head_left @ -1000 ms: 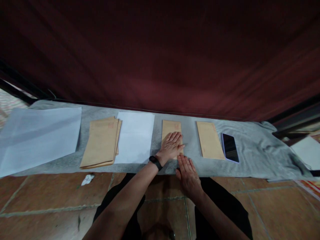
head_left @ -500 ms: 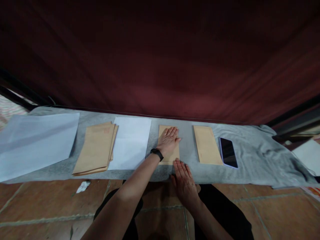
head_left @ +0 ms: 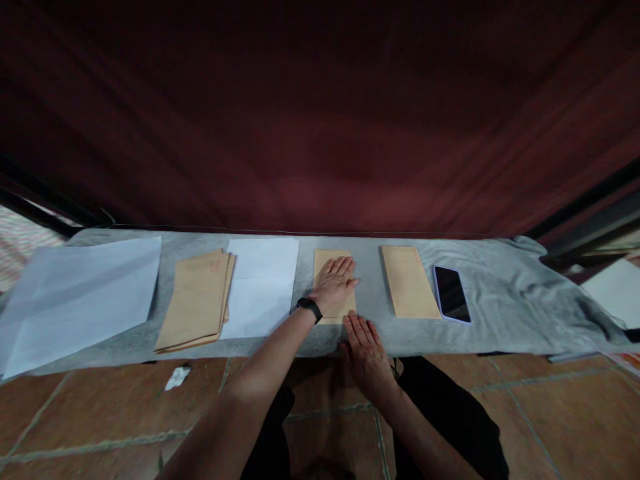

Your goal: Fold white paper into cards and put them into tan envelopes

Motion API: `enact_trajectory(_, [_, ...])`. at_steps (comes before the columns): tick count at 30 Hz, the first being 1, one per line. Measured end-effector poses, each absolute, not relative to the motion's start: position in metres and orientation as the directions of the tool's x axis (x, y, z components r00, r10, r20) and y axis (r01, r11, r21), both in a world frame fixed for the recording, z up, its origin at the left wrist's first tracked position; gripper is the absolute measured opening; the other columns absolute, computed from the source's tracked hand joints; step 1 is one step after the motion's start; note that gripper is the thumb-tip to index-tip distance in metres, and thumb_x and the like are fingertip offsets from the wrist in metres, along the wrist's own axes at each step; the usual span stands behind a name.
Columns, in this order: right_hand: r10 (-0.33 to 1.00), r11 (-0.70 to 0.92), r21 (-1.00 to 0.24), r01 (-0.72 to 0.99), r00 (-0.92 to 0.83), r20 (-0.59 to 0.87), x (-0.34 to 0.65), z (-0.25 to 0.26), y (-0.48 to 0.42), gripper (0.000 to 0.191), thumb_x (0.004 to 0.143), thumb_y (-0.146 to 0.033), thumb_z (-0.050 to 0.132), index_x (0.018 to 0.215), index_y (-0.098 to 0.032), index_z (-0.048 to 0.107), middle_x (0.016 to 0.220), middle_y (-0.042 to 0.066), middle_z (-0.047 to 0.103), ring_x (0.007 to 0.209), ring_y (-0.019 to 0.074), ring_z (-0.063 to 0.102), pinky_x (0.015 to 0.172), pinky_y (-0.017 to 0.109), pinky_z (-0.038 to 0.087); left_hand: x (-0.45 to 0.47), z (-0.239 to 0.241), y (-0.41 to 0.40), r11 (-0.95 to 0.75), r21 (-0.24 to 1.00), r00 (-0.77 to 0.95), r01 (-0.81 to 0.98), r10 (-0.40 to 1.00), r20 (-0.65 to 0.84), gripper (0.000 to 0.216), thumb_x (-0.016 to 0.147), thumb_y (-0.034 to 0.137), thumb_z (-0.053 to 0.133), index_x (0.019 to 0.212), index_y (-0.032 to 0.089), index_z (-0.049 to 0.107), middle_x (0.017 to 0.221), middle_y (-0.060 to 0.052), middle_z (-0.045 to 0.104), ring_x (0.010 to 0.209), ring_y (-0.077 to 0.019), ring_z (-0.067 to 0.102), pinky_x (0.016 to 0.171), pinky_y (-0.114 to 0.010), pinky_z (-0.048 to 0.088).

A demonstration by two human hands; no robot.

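Note:
My left hand (head_left: 334, 283), with a black band on the wrist, lies flat on a brown paper envelope (head_left: 345, 313) in the middle of the cloth-covered surface. Its fingers are stretched out and cover much of the envelope. My right hand (head_left: 367, 350) rests flat near the surface's front edge, its fingertips at the envelope's lower right corner. To the right lies another brown envelope (head_left: 411, 283), with faint red print. A sheet of white paper (head_left: 265, 280) lies to the left, partly beside a stack of brown envelopes (head_left: 195, 300).
A phone (head_left: 452, 295) in a pale purple case lies right of the envelopes. Large white sheets (head_left: 90, 293) are at the far left on the grey cloth (head_left: 505, 300). A dark red curtain-like panel (head_left: 320, 133) rises behind. Crumpled white paper (head_left: 177, 378) lies on the tiled floor.
The view has shifted and tilted slightly. Both hands stay flat in about the same places on and beside the envelope.

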State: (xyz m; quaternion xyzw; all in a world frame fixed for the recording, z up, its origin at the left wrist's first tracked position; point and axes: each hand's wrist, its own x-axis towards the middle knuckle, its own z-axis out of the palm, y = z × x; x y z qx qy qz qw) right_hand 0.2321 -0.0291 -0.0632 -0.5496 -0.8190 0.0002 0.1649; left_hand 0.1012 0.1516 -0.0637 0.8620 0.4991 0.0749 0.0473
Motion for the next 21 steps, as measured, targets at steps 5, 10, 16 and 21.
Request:
enact_trajectory(5, [0.896, 0.402, -0.161, 0.901, -0.351, 0.27, 0.232, -0.065, -0.03, 0.048, 0.102, -0.034, 0.045, 0.149, -0.023, 0.046, 0.157, 0.013, 0.042, 0.139, 0.0284, 0.046, 0.115, 0.048, 0.036, 0.096, -0.061, 0.135, -0.514, 0.169, 0.516, 0.841, 0.856, 0.035, 0.058, 0.104, 0.049, 0.026, 0.156, 0.024, 0.032, 0.164, -0.002, 0.031, 0.153, -0.0219, 0.018, 0.125, -0.048, 0.012])
enact_trajectory(10, [0.901, 0.378, -0.148, 0.914, -0.327, 0.286, 0.23, -0.074, -0.029, 0.051, 0.1, -0.036, 0.047, 0.15, -0.022, 0.046, 0.154, 0.014, 0.046, 0.137, 0.03, 0.048, 0.115, 0.05, 0.034, 0.087, -0.061, 0.113, -0.534, 0.167, 0.54, 0.829, 0.841, 0.005, 0.057, 0.103, 0.046, 0.028, 0.157, 0.028, 0.029, 0.164, 0.0, 0.029, 0.154, -0.0247, 0.015, 0.124, -0.054, 0.012])
enact_trajectory(16, [0.896, 0.384, -0.144, 0.912, -0.329, 0.299, 0.231, -0.08, -0.03, 0.05, 0.1, -0.037, 0.047, 0.147, -0.021, 0.049, 0.155, 0.013, 0.045, 0.139, 0.03, 0.046, 0.116, 0.05, 0.032, 0.078, -0.061, 0.089, -0.547, 0.149, 0.552, 0.824, 0.834, 0.006, 0.055, 0.104, 0.045, 0.028, 0.157, 0.029, 0.03, 0.165, -0.001, 0.027, 0.154, -0.0252, 0.017, 0.124, -0.054, 0.013])
enact_trajectory(21, [0.89, 0.398, -0.151, 0.905, -0.342, 0.301, 0.232, -0.076, -0.031, 0.048, 0.101, -0.036, 0.045, 0.145, -0.019, 0.051, 0.155, 0.014, 0.045, 0.14, 0.0294, 0.044, 0.116, 0.049, 0.031, 0.07, -0.051, 0.072, -0.555, 0.153, 0.565, 0.818, 0.824, -0.033, 0.054, 0.105, 0.044, 0.025, 0.157, 0.028, 0.029, 0.165, -0.002, 0.027, 0.153, -0.0228, 0.018, 0.124, -0.052, 0.015])
